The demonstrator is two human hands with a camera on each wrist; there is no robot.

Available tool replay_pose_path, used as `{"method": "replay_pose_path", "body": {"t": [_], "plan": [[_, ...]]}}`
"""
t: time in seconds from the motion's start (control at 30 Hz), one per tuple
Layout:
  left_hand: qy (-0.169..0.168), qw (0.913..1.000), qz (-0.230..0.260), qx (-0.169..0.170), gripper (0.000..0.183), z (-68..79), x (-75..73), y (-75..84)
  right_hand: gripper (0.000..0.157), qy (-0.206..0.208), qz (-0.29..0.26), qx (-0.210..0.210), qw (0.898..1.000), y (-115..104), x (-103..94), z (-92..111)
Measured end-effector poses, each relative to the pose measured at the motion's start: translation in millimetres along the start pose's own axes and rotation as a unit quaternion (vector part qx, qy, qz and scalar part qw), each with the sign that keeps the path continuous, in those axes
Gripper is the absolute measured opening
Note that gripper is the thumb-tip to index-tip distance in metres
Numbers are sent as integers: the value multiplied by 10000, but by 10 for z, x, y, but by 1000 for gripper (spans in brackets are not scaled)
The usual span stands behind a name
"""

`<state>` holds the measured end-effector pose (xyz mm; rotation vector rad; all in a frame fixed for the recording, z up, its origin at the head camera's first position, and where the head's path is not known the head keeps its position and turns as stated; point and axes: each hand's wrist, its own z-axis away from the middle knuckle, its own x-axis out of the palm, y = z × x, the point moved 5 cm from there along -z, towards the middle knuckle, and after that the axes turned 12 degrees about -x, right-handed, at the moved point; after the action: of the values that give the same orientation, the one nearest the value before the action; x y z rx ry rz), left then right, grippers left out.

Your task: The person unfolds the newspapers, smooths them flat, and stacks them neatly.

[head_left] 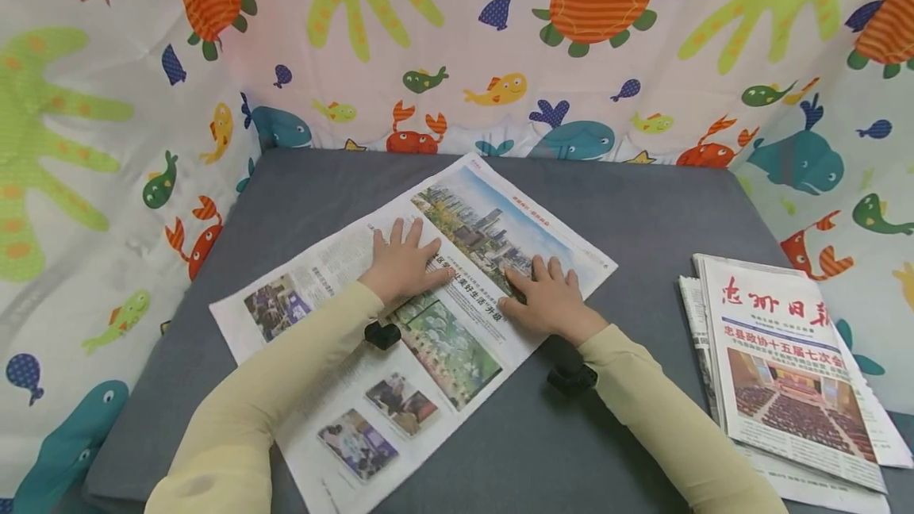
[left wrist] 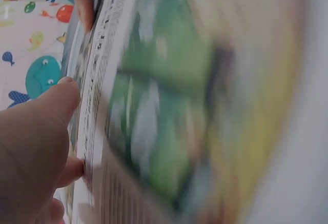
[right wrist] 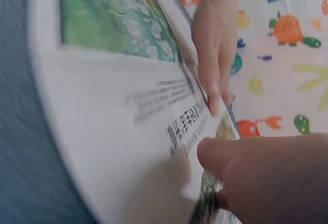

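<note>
As the left hand (head_left: 403, 264) lies with fingers spread on the white, colour-printed paper newspaper (head_left: 446, 347), left of centre on the grey cloth-covered surface (head_left: 657, 236), the right hand (head_left: 548, 298) rests, fingers extended, near its right edge.

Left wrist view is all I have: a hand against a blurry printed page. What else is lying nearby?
Observer: In the head view, a pile of folded papers lies to the right of the newspaper.
Visitor: Oh! And that other hand peeking in at my top edge, what is it resting on?
Observer: The head view shows the right hand on the newspaper, partly over a city skyline photo.
Visitor: Funny, I can't see any clothing. What is the person wearing on their arms?
Observer: Pale yellow sleeves, plain in the head view.
</note>
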<state>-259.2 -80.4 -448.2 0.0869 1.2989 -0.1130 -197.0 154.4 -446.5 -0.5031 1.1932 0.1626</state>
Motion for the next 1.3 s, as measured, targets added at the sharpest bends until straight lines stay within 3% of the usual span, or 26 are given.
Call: {"method": "replay_pose_path", "body": {"t": [0.43, 0.67, 0.87, 1.3], "plan": [[207, 9995, 138, 215, 86, 147, 137, 14, 77, -156, 19, 187, 9997, 225, -218, -452], [-165, 9984, 546, -31, 91, 171, 198, 33, 86, -175, -205, 144, 9995, 218, -270, -637], [-200, 9981, 533, -249, 91, 124, 216, -11, 93, -207, -343, 184, 9990, 202, -289, -762], [-260, 9966, 716, -303, 90, -66, 158, -102, 97, -325, -371, 192, 9986, 238, -322, -997]]}}
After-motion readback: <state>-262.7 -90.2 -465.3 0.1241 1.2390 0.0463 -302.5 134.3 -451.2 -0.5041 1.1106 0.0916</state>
